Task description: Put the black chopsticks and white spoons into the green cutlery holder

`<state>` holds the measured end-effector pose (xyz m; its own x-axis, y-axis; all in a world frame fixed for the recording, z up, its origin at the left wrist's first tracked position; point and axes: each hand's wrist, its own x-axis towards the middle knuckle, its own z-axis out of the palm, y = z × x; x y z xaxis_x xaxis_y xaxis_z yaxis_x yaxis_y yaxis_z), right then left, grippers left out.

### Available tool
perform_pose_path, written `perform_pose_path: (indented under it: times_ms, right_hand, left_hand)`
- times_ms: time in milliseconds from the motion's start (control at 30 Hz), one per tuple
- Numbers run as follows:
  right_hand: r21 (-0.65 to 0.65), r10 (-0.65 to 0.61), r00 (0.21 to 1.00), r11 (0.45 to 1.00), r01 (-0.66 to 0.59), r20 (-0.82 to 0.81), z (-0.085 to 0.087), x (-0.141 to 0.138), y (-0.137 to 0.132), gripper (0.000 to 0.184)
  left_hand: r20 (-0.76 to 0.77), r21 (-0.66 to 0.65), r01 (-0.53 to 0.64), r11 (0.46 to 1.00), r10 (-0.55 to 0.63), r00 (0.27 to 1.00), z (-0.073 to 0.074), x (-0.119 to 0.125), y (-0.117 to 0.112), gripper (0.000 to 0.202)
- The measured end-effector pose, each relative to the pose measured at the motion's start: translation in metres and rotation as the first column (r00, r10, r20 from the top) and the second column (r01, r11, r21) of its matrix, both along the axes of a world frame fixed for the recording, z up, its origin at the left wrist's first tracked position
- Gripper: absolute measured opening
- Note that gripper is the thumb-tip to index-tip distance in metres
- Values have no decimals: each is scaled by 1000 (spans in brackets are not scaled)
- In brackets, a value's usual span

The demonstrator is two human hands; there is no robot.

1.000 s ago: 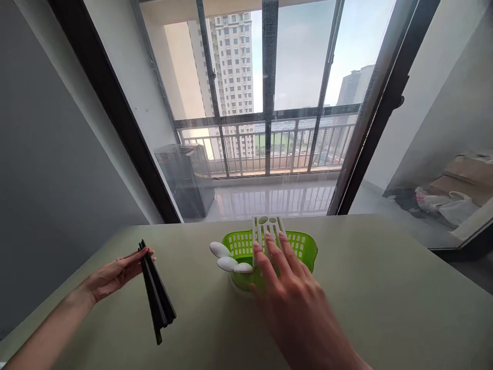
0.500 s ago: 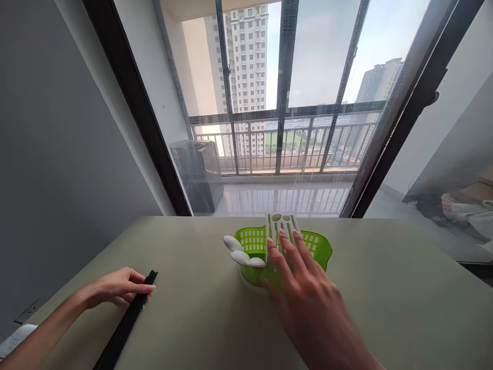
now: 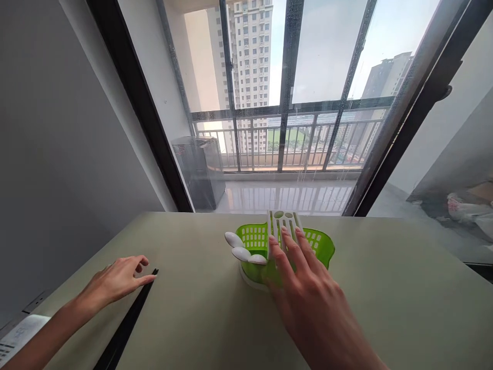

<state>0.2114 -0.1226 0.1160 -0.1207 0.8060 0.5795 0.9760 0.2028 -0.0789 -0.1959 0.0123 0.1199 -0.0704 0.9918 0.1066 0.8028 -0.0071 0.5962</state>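
On the left, my left hand (image 3: pixel 120 277) is open, its thumb stretched out by the tips of the long black chopsticks (image 3: pixel 129 322) and its other fingers curled loosely, apart from them. The chopsticks lie close together on the table, running toward the lower left. My right hand (image 3: pixel 308 288) rests with stretched fingers over the white slotted divider (image 3: pixel 285 215) of a green cutlery basket (image 3: pixel 322 247), covering much of its front. Its thumb is hard to make out. Several white spoons (image 3: pixel 241 253) lean out over the basket's left rim.
The pale green table (image 3: pixel 192 241) reaches to a glass door with a dark frame (image 3: pixel 148 110). A white object with dark markings (image 3: pixel 23 336) is at the lower left, beside my forearm. Beyond the glass stands a dark appliance (image 3: pixel 202 172) on the balcony.
My left hand has let go of the chopsticks; its fingers have lifted and spread. The chopsticks now lie lower on the table. My right hand stays on the basket.
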Motion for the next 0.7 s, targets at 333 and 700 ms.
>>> perform_pose_path:
  times_ms: [333, 700]
  right_hand:
    - [-2, 11, 1000, 1000, -11, -21, -4, 1, 0, 58]
    - [-40, -14, 1000, 999, 14, -14, -3, -2, 1, 60]
  left_hand:
    - [-177, 189, 489, 852, -460, 870, 14, 108, -23, 89]
    - [-211, 381, 768, 514, -761, 614, 16, 206, -17, 91]
